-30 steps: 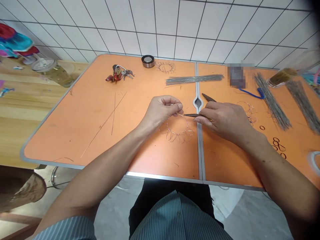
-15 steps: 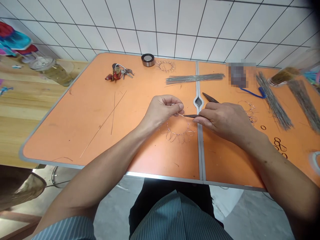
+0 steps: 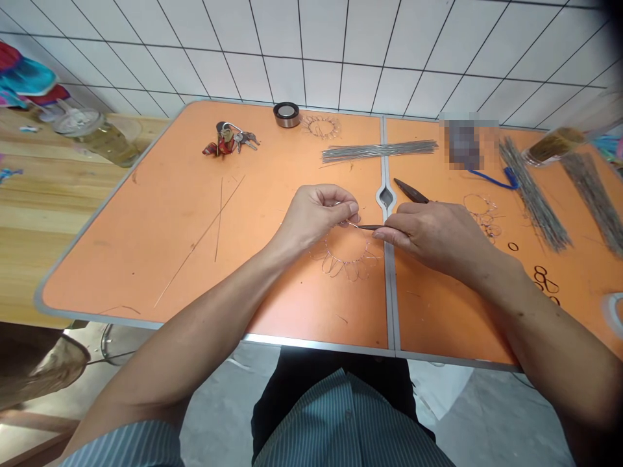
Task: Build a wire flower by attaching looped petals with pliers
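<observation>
Wire ring (image 3: 346,262) in pinching left hand (image 3: 322,211), dark tool (image 3: 411,191) in clenched right hand (image 3: 433,230), inside table edge (image 3: 316,344)

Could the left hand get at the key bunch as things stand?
Probably, but not without letting go: the left hand appears to be pinching the looped wire ring. I see nothing standing between it and the key bunch.

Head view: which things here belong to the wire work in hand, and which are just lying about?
Seemingly part of the job:
looped wire ring, pinched by the left hand
dark pointed tool, held in the right hand
straight wire bundle, likely material

Probably just lying about:
bunch of keys
jar at far left
</observation>
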`<state>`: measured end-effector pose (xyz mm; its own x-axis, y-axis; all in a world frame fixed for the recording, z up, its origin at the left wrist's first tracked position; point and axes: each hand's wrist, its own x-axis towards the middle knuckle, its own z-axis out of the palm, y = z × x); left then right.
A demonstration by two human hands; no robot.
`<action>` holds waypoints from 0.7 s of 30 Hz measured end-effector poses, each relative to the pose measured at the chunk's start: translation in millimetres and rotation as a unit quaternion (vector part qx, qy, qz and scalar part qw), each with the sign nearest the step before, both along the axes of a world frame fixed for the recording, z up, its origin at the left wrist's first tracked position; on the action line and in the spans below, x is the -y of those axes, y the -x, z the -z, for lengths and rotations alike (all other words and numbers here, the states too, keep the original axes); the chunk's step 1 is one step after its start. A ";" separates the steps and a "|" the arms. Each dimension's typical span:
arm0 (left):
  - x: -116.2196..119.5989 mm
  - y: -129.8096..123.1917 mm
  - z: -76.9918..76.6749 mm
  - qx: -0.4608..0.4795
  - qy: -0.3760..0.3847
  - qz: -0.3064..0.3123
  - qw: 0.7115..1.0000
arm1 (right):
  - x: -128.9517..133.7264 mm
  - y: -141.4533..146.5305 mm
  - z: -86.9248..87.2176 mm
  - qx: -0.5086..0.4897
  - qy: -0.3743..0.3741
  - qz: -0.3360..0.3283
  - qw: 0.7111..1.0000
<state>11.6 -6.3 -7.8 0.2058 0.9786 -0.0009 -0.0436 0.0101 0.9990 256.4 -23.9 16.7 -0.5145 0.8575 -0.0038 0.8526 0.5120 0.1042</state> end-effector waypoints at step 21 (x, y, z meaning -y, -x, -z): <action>2.1 -0.5 -1.6 0.006 -0.021 0.017 1.000 | -1.2 1.7 -12.3 -0.135 0.164 0.042 0.976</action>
<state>12.1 -8.3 -6.2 0.2379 0.9704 0.0422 -0.0554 -0.0298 0.9980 254.7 -22.7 29.0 -0.4620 0.8725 -0.1589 0.8669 0.4065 -0.2887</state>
